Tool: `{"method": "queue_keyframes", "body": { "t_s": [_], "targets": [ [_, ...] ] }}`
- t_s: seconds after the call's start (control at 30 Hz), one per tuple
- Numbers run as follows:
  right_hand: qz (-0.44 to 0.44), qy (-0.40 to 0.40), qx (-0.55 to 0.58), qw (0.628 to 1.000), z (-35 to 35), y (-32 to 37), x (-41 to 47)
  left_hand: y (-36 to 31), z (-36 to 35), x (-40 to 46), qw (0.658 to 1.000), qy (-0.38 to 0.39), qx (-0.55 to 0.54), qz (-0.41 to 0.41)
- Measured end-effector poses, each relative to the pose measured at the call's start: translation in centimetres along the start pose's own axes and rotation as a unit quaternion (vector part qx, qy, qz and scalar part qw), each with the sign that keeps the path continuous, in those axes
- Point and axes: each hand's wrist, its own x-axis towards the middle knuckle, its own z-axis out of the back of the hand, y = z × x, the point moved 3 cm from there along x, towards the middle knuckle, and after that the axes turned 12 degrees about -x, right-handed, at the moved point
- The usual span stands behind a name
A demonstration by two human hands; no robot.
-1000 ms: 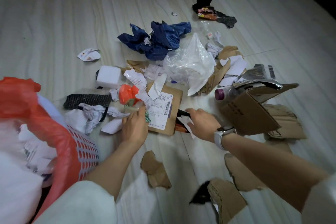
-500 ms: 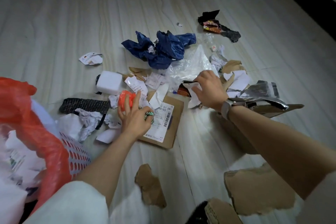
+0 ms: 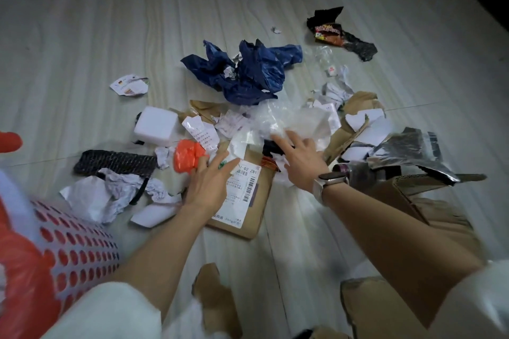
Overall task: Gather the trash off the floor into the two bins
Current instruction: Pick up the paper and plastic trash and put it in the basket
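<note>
Head camera looks down on a pale wood-grain floor (image 3: pixel 82 36) strewn with trash. The left hand (image 3: pixel 212 184) reaches with straight, spread fingers over a flat brown cardboard piece with a white shipping label (image 3: pixel 248 201), fingertips just beside a crumpled orange plastic wad (image 3: pixel 188 157). The right hand (image 3: pixel 298 162), fingers spread wide and holding nothing, hovers at a clear crinkled plastic bag (image 3: pixel 297 124). A white perforated bin with a red liner (image 3: pixel 74 256) stands at the left, beside crumpled white paper (image 3: pixel 93 198). A crumpled dark blue plastic bag (image 3: pixel 248 71) lies beyond.
</note>
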Motion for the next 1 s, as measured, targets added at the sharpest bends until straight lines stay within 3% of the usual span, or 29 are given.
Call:
{"method": "queue_keyframes", "body": {
  "t_s": [0.13,0.33,0.53,0.67,0.87,1.0],
  "targets": [
    [-0.007,-0.028,0.033,0.999,-0.3,0.6,-1.6,-0.3,0.0,-1.2,0.996,-0.062,0.002,-0.066],
    [-0.027,-0.062,0.180,0.981,1.8,0.1,-4.1,-1.8,2.5,-2.3,0.992,-0.088,-0.090,-0.012],
    [0.012,-0.118,0.300,0.947,10.2,1.5,-6.0,-5.9,11.3,-4.0,0.961,-0.219,-0.169,-0.027],
    [0.022,-0.144,0.379,0.914,16.1,2.6,-6.9,-7.2,17.5,-5.6,0.940,-0.258,-0.221,-0.035],
    [0.062,-0.068,0.573,0.814,21.0,7.4,-8.8,-6.3,27.1,-11.3,0.911,-0.347,-0.215,-0.054],
    [0.126,-0.018,0.600,0.790,23.8,13.3,-9.7,-2.8,31.9,-16.2,0.898,-0.380,-0.219,-0.022]
  ]
}}
